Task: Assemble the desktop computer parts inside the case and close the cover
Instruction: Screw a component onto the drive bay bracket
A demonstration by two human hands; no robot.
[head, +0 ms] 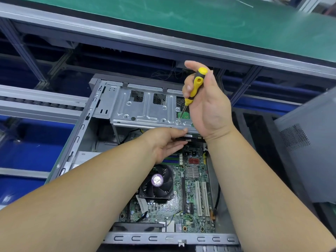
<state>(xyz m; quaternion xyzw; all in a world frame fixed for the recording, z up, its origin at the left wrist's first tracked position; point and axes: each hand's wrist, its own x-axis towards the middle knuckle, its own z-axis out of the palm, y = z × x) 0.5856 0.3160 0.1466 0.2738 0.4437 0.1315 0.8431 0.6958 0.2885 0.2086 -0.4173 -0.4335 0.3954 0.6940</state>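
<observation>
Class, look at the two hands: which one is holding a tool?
The right hand: it grips the yellow-handled screwdriver, tip down on the metal drive bracket. The left hand holds no tool, reaching under that bracket.

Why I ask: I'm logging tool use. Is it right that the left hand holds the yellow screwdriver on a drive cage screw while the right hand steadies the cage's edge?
Hands are swapped. The head view shows the right hand gripping the yellow screwdriver on the drive cage screw, while the left hand steadies the cage's edge.

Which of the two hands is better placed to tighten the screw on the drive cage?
The right hand. It already grips the yellow screwdriver, whose tip sits on the screw in the drive cage. The left hand reaches under the cage edge with straight fingers.
</observation>
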